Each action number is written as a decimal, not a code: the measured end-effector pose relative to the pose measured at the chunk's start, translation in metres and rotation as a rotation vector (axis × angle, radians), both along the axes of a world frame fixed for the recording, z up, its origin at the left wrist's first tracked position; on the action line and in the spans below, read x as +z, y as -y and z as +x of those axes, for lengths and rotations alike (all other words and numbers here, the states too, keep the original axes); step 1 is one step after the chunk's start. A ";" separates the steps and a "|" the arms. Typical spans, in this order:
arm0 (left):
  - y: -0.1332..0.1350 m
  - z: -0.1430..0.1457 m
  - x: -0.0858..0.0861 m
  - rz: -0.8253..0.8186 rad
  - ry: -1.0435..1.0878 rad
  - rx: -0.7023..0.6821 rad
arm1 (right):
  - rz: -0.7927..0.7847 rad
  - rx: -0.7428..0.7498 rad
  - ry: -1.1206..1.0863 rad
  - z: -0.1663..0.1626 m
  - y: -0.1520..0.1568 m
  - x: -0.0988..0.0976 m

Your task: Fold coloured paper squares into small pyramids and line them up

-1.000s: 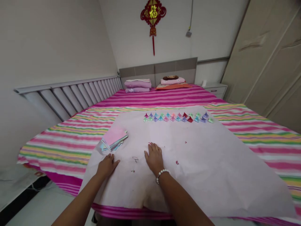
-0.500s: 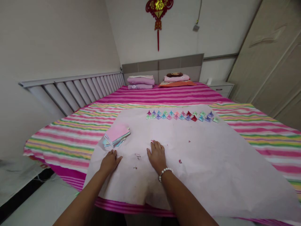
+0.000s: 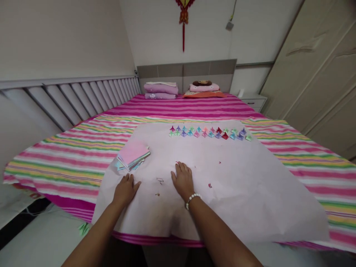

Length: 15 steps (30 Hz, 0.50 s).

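My left hand (image 3: pixel 125 191) lies flat and open on a large white sheet (image 3: pixel 244 200), just below a stack of coloured paper squares (image 3: pixel 132 154) topped with pink. Palm down with fingers extended, my right hand (image 3: pixel 183 180) rests near the middle of the sheet and wears a white bead bracelet (image 3: pixel 192 200). A tiny reddish mark or scrap shows at its fingertips, too small to name. Two rows of small folded paper pieces (image 3: pixel 204 132) in several colours stand along the far part of the sheet. Neither hand visibly holds anything.
The sheet lies on a bed with a striped bedspread (image 3: pixel 69 152). Folded bedding (image 3: pixel 160 89) and pillows (image 3: pixel 204 89) sit by the headboard (image 3: pixel 167 72). A white railing (image 3: pixel 91 96) runs along the left, a nightstand (image 3: pixel 254 100) at the back right. Something green (image 3: pixel 83 228) lies on the floor.
The view has shifted slightly, so everything appears a little further left and higher. Both hands keep the same places on the sheet.
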<state>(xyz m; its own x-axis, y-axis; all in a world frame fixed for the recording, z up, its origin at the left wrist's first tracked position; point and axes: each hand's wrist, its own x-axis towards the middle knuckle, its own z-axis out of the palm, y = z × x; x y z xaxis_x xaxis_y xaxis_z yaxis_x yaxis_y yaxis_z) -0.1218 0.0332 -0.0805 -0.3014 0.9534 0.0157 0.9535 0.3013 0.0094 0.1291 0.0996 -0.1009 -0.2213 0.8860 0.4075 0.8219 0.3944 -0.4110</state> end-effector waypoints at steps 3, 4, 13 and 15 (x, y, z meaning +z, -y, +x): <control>0.001 0.002 -0.002 0.022 -0.006 -0.008 | -0.007 0.000 0.007 0.000 0.000 0.001; 0.002 0.003 -0.002 0.030 -0.005 -0.005 | -0.013 0.001 0.007 0.000 -0.001 0.002; 0.036 0.030 -0.002 0.195 0.188 0.016 | -0.017 0.034 -0.161 0.047 0.019 0.025; 0.052 0.044 -0.010 0.177 0.215 -0.132 | 0.062 -0.016 -0.215 0.081 0.038 0.025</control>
